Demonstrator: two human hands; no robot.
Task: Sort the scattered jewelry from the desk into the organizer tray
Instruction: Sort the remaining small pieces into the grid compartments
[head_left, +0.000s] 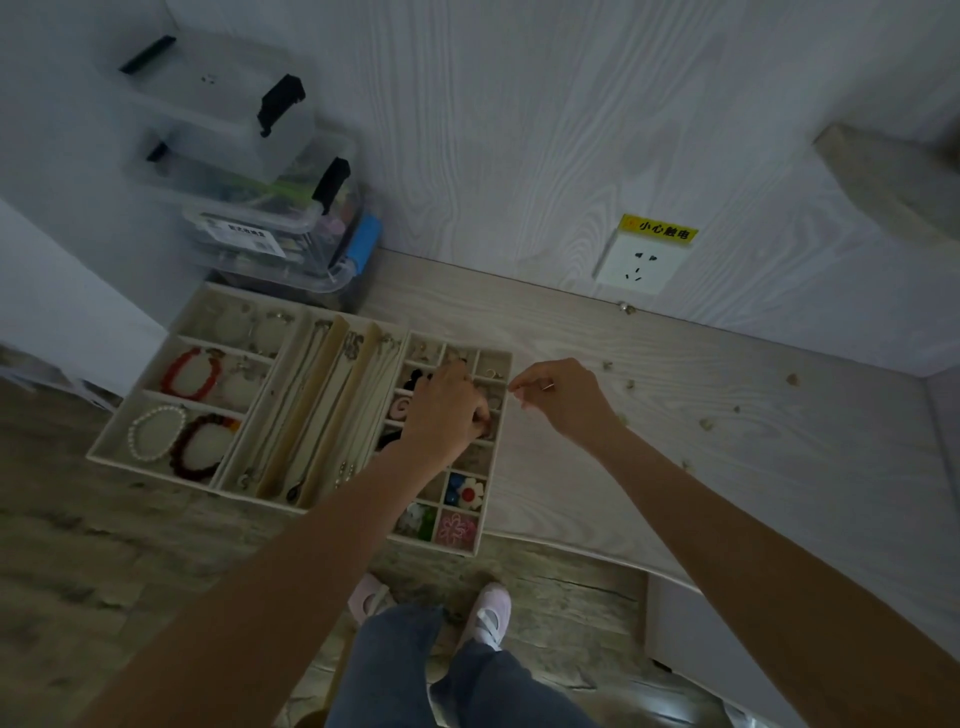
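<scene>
Both hands (452, 410) (563, 400) hover over organizer tray (156, 457).

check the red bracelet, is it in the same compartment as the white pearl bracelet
No, the red bracelet lies in the middle left compartment of the organizer tray, while the white pearl bracelet lies in the one nearer the person.

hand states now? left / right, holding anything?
Left hand: fingers curled down into the organizer tray's small compartments; what it grips cannot be told.
Right hand: pinching a small thin jewelry piece beside the tray.
</scene>
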